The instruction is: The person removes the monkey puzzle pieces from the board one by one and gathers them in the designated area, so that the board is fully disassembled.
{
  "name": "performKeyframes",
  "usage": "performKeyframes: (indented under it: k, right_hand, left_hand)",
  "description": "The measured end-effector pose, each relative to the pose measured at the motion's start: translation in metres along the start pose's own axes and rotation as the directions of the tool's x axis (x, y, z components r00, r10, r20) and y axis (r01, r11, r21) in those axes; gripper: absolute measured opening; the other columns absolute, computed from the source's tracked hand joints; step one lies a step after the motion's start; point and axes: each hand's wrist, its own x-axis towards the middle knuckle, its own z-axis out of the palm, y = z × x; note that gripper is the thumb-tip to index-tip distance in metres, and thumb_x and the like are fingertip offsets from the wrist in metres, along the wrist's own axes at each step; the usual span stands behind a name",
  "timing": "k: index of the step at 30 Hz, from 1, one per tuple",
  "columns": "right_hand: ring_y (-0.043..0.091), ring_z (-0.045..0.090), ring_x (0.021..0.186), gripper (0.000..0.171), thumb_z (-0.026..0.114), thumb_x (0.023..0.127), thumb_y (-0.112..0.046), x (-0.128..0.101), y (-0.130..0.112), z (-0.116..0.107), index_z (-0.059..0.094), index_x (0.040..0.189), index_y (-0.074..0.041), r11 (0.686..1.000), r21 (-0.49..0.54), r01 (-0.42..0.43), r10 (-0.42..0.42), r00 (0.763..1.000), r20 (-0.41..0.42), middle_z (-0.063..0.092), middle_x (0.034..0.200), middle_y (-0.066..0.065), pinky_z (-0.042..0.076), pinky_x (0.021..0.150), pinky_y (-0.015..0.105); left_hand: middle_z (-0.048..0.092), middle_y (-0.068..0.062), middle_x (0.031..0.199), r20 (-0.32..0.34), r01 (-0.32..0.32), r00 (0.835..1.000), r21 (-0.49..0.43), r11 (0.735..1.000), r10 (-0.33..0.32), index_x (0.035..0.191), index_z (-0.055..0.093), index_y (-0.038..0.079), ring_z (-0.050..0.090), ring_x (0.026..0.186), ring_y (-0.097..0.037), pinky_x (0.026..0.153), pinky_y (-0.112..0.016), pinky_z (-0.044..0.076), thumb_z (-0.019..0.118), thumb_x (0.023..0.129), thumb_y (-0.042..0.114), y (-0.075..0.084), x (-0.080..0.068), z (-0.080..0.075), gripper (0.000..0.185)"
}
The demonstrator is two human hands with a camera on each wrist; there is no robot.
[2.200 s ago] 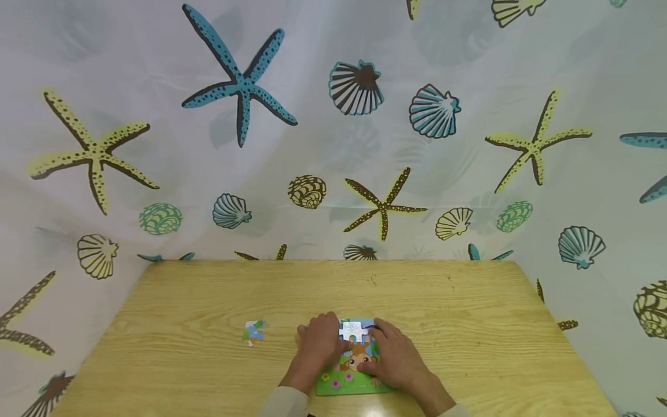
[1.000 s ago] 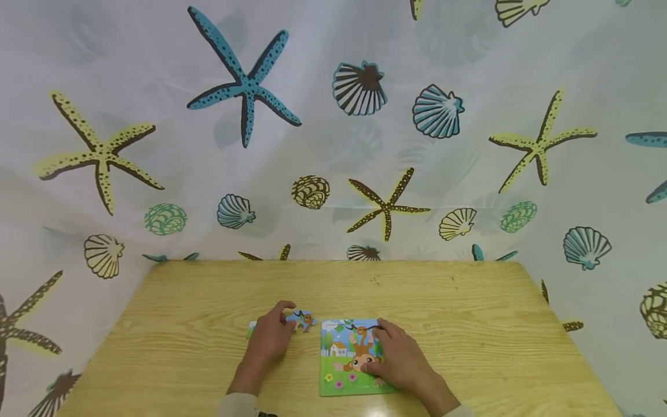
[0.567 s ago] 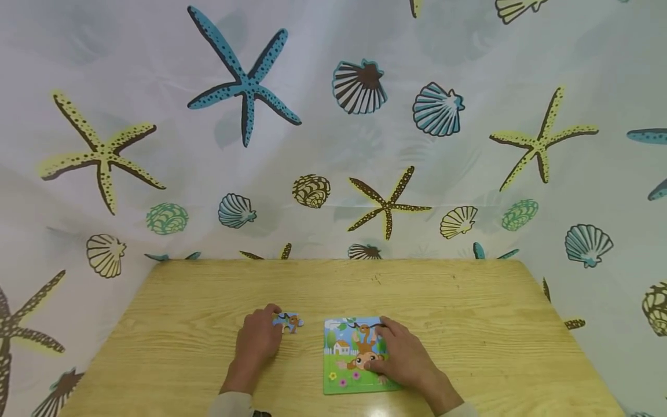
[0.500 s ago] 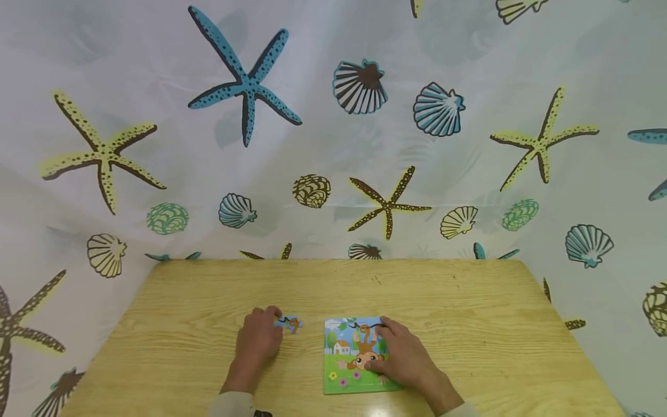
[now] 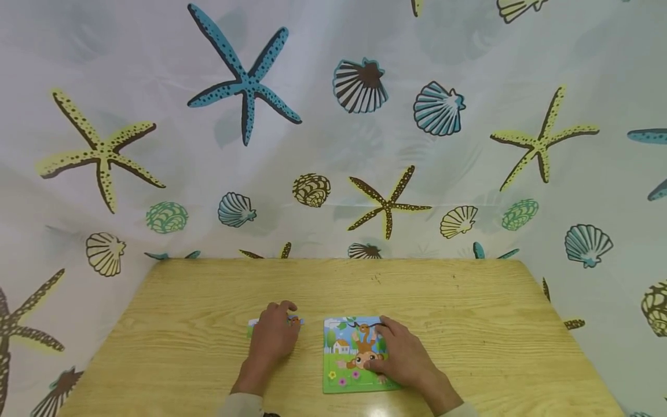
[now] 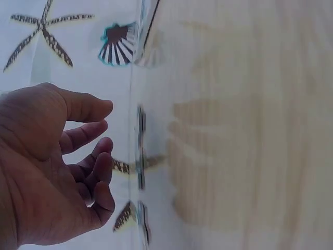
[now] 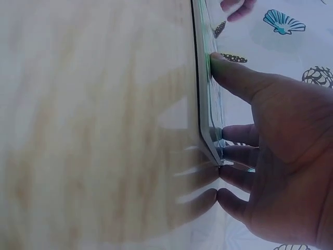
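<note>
Head view: left hand grip loose over flat jigsaw pieces, right hand pressing glossy square puzzle board.

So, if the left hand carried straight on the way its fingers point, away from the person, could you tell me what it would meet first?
The left hand already covers the loose puzzle pieces. Beyond its fingertips only bare table shows, up to the patterned curtain at the far edge. Height above the table is hard to judge.
</note>
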Motion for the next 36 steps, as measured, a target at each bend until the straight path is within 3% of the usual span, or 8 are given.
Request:
performKeyframes:
  k: [6,11,15,19,27,36]
  right_hand:
    - [0.038,0.037,0.138,0.082,0.073,0.081,-0.051,-0.004,0.001,0.000,0.046,0.140,-0.001,0.999,0.043,-0.013,0.013,1.000,0.007,0.037,0.152,0.018,0.036,0.107,0.056]
    - [0.041,0.031,0.142,0.093,0.069,0.084,-0.053,-0.008,0.001,-0.003,0.032,0.147,0.003,0.994,0.096,-0.046,0.045,0.999,0.019,0.031,0.154,0.022,0.031,0.112,0.055]
    - [0.041,0.029,0.143,0.093,0.067,0.085,-0.053,-0.012,0.002,-0.008,0.030,0.148,0.003,0.995,0.074,-0.067,0.066,0.998,0.023,0.030,0.154,0.023,0.030,0.113,0.055]
    - [0.041,0.028,0.143,0.092,0.066,0.085,-0.054,-0.015,0.004,-0.013,0.030,0.148,0.003,0.995,0.047,-0.087,0.085,0.996,0.038,0.030,0.154,0.023,0.028,0.113,0.056]
    - [0.043,0.026,0.144,0.086,0.065,0.087,-0.053,-0.019,0.010,-0.013,0.036,0.146,0.002,0.996,0.022,-0.088,0.087,0.994,0.062,0.031,0.154,0.023,0.024,0.115,0.056]
    - [0.042,0.028,0.143,0.081,0.067,0.086,-0.051,-0.020,0.011,-0.012,0.041,0.144,0.000,0.997,0.007,-0.081,0.080,0.995,0.053,0.033,0.153,0.023,0.025,0.114,0.056]
  left_hand:
    - [0.059,-0.004,0.093,-0.004,-0.107,0.994,0.023,0.994,0.107,0.110,0.064,0.012,0.055,0.085,-0.022,0.069,-0.043,0.046,0.068,0.087,0.020,0.042,-0.009,0.014,0.025]
    - [0.061,-0.006,0.099,0.032,-0.179,0.984,0.034,0.983,0.178,0.107,0.065,0.015,0.057,0.091,-0.025,0.075,-0.048,0.046,0.069,0.087,0.026,0.071,-0.014,0.032,0.024]
    - [0.061,-0.009,0.110,0.077,-0.203,0.977,0.018,0.979,0.201,0.111,0.064,0.015,0.056,0.103,-0.031,0.082,-0.054,0.045,0.068,0.087,0.028,0.086,-0.015,0.043,0.027]
    - [0.059,-0.008,0.108,0.094,-0.220,0.972,0.020,0.975,0.217,0.109,0.064,0.016,0.054,0.102,-0.029,0.081,-0.052,0.045,0.068,0.087,0.030,0.094,-0.014,0.053,0.026]
    - [0.056,-0.006,0.106,0.151,-0.194,0.971,0.059,0.979,0.183,0.100,0.066,0.015,0.050,0.102,-0.027,0.084,-0.054,0.044,0.066,0.086,0.030,0.107,-0.013,0.068,0.021]
    - [0.058,-0.005,0.100,0.166,-0.133,0.980,0.119,0.984,0.113,0.096,0.067,0.014,0.052,0.104,-0.028,0.090,-0.054,0.045,0.076,0.083,0.036,0.119,-0.009,0.080,0.027]
